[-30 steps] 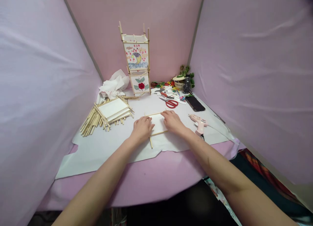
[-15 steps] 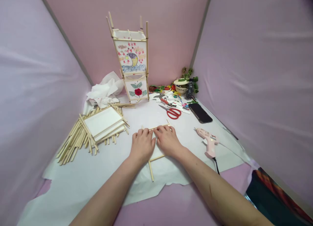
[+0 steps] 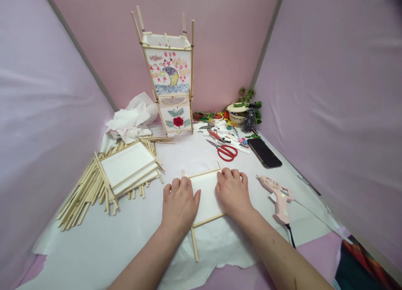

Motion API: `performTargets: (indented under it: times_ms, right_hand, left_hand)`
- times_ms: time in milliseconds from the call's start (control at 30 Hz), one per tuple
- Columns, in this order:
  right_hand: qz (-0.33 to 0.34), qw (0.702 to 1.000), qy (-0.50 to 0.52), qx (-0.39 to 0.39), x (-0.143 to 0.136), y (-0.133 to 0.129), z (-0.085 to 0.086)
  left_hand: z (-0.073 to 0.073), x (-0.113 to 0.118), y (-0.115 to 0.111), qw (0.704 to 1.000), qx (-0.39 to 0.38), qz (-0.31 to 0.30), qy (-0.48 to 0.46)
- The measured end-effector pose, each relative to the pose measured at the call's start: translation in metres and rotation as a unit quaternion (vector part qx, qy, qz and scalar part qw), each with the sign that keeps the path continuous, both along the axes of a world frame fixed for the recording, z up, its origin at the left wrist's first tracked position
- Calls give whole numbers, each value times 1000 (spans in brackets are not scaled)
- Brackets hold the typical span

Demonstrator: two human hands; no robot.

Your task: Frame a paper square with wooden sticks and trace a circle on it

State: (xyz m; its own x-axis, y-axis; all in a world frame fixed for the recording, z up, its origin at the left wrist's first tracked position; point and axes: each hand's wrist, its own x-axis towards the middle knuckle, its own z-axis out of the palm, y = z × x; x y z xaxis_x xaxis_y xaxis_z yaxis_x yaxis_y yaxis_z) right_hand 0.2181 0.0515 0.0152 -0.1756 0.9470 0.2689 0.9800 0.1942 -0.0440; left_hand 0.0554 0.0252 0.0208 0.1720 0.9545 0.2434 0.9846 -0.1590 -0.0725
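A small frame of pale wooden sticks (image 3: 209,219), with a white sheet (image 3: 205,193) across it, lies on the table in front of me. My left hand (image 3: 179,201) rests on its left side, fingers bent over the edge and thumb apart at the sheet. On the opposite side my right hand (image 3: 234,191) lies palm down, its bent fingers along the right edge. The hands hide most of both side sticks. Stick ends stick out past the corners at the top and at the lower left.
Stacked paper-covered frames (image 3: 127,163) lie on loose sticks (image 3: 78,202) at left. Behind stands a tall decorated lantern-like stick structure (image 3: 172,72). Red-handled scissors (image 3: 226,152), a black phone (image 3: 264,152) and a pink glue gun (image 3: 279,196) with a cord are at right. Crumpled white paper (image 3: 133,116) sits back left.
My hands have moved apart toward the frame's two sides, uncovering the white sheet between them. The view has shifted slightly, with the table things appearing nearer.
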Motion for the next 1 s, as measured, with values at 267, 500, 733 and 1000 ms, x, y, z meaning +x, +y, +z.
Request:
performTargets:
  times_ms: [267, 500, 733, 1000]
  right_hand:
    - [-15, 999, 15, -27, 2, 1, -2]
    - [-19, 998, 23, -53, 4, 4, -3]
    - [35, 996, 83, -11, -2, -3, 10]
    - [194, 975, 73, -76, -35, -19, 15]
  left_hand:
    - [-3, -2, 2, 999, -28, 26, -5]
    - [-2, -3, 4, 998, -40, 23, -52]
    - [-3, -24, 14, 984, 5, 65, -166]
    - [-15, -35, 23, 982, -21, 53, -179]
